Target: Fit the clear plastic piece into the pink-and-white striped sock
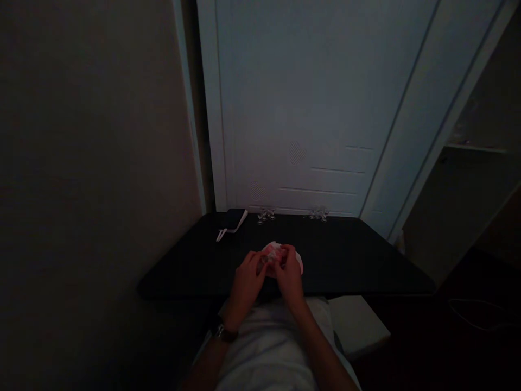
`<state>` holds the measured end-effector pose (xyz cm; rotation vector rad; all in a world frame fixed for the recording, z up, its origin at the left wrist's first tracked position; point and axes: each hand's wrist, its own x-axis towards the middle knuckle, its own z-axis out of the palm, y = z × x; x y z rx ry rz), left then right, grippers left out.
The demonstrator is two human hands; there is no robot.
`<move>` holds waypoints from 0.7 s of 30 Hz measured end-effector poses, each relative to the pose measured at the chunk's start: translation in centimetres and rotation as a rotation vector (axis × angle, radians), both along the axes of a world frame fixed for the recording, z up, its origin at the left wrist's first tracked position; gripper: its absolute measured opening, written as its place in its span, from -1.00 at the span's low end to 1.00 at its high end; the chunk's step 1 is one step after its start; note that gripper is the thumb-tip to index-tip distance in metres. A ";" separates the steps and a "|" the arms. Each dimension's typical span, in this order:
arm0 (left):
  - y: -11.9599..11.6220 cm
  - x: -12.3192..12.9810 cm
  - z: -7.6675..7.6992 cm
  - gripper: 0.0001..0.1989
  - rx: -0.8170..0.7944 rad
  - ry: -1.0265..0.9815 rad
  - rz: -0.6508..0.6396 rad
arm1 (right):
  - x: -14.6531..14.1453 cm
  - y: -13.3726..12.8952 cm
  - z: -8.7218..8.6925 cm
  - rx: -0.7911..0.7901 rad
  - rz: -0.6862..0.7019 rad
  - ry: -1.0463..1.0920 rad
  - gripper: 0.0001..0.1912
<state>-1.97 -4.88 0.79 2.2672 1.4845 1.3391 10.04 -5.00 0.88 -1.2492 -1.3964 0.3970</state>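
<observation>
Both hands meet near the front middle of the dark table. My left hand (249, 273), with a dark watch (222, 330) on its wrist, has its fingers bent closed on the left side of a small crumpled pink and whitish thing (273, 252). From the right, my right hand (290, 274) closes its thumb and fingers on the same thing. Under and around the hands shows a pale pink, rounded item (300, 263), mostly covered. Dim light and the fingers hide what kind of thing they hold.
On the dark table (345, 260), a dark-topped flat device (234, 219) with a short white cable (221, 234) lies at the back left. Small clear glass-like pieces (266, 215) and another such cluster (319, 213) stand along the back edge, before a white panel (309, 98).
</observation>
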 end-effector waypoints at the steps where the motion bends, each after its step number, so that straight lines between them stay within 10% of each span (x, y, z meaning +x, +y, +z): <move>1: -0.1 0.0 0.1 -0.79 0.004 -0.012 -0.003 | 0.0 0.0 0.0 0.004 0.004 -0.005 -0.72; 21: 0.1 -0.1 0.5 -0.81 0.086 -0.061 0.082 | 0.0 -0.7 0.7 0.156 0.116 -0.069 -0.85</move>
